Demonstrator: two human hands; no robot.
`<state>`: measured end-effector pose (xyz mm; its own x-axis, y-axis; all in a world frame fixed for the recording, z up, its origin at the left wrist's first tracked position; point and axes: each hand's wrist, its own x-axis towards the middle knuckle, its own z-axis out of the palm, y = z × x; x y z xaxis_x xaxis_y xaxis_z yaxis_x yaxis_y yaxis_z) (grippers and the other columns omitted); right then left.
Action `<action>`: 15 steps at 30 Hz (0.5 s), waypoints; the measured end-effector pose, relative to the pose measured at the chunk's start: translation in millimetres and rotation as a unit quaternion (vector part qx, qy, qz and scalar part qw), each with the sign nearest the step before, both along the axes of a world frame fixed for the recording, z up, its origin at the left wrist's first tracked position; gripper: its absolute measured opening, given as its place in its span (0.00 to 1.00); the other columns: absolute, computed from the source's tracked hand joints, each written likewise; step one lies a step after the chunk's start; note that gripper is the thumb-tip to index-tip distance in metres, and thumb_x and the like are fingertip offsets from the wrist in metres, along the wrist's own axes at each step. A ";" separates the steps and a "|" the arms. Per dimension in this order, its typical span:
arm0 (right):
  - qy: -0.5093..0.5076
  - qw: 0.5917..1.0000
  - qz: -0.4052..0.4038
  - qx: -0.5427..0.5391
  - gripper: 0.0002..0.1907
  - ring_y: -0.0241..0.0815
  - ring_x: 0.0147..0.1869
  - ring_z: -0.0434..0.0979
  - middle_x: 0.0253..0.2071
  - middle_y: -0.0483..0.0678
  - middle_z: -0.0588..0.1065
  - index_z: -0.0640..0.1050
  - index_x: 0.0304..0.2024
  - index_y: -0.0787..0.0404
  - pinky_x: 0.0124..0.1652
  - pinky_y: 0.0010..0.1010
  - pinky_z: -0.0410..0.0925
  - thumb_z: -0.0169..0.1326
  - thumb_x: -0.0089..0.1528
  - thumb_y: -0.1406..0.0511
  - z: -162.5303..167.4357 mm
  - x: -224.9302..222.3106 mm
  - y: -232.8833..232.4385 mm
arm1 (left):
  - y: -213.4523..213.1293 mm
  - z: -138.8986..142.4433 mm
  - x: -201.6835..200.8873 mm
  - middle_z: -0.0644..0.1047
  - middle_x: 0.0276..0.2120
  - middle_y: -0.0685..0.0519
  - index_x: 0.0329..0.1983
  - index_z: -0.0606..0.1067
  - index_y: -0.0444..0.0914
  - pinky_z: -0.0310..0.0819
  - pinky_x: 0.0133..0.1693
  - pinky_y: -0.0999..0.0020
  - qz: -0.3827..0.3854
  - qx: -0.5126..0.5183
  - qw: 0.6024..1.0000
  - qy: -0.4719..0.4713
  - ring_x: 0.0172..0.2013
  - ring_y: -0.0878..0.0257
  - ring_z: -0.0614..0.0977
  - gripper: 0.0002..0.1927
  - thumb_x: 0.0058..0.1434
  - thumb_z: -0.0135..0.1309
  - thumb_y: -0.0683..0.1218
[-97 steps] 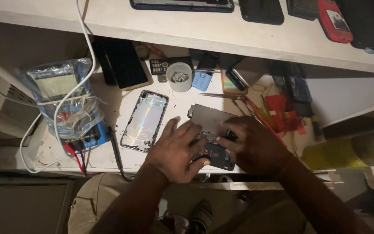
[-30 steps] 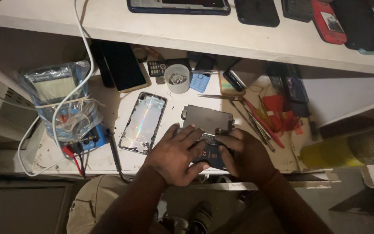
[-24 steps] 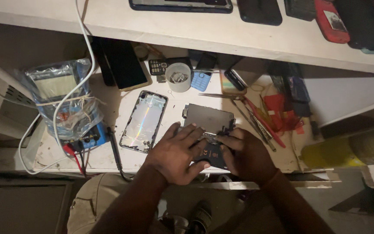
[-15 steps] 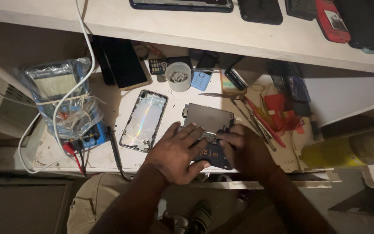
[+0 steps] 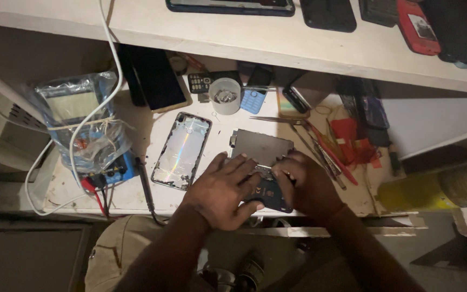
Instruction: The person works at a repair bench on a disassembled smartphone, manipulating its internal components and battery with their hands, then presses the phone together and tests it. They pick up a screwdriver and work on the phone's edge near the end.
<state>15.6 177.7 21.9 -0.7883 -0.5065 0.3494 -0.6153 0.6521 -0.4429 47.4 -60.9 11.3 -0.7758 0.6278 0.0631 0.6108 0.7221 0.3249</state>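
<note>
I see the opened dark-blue phone body (image 5: 268,193) at the counter's (image 5: 136,194) front edge, long axis running away from me, left hand (image 5: 220,190) flat on it, right-hand fingers (image 5: 287,172) pinched at its top end.

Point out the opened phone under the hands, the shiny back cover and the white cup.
opened phone (image 5: 270,194), head view, dark battery area between the hands
shiny back cover (image 5: 182,150), head view, its middle
white cup (image 5: 226,100), head view, front wall
</note>
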 end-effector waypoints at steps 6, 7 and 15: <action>0.037 0.999 0.027 -0.005 0.06 0.51 0.40 0.78 0.37 0.52 0.75 0.79 0.40 0.61 0.38 0.38 0.72 0.60 0.61 0.68 -4.5 3.5 2.9 | -1.0 -3.5 2.5 0.65 0.69 0.41 0.66 0.70 0.38 0.44 0.70 0.42 0.005 0.009 1.000 0.015 0.72 0.48 0.60 0.35 0.66 0.42 0.66; 0.013 1.000 0.019 0.009 0.06 0.49 0.40 0.79 0.37 0.51 0.75 0.79 0.40 0.61 0.38 0.37 0.72 0.61 0.60 0.68 -5.0 3.5 3.4 | -1.0 -3.8 2.7 0.65 0.69 0.40 0.66 0.70 0.38 0.44 0.70 0.42 0.003 0.010 1.000 0.018 0.72 0.47 0.59 0.35 0.66 0.42 0.66; 0.003 0.995 0.040 0.088 0.10 0.48 0.39 0.77 0.37 0.53 0.74 0.83 0.39 0.60 0.37 0.36 0.72 0.60 0.54 0.70 -0.3 4.8 11.2 | 0.1 -1.8 2.3 0.63 0.70 0.42 0.68 0.68 0.39 0.42 0.70 0.43 0.008 0.002 1.000 0.009 0.73 0.48 0.57 0.36 0.66 0.39 0.67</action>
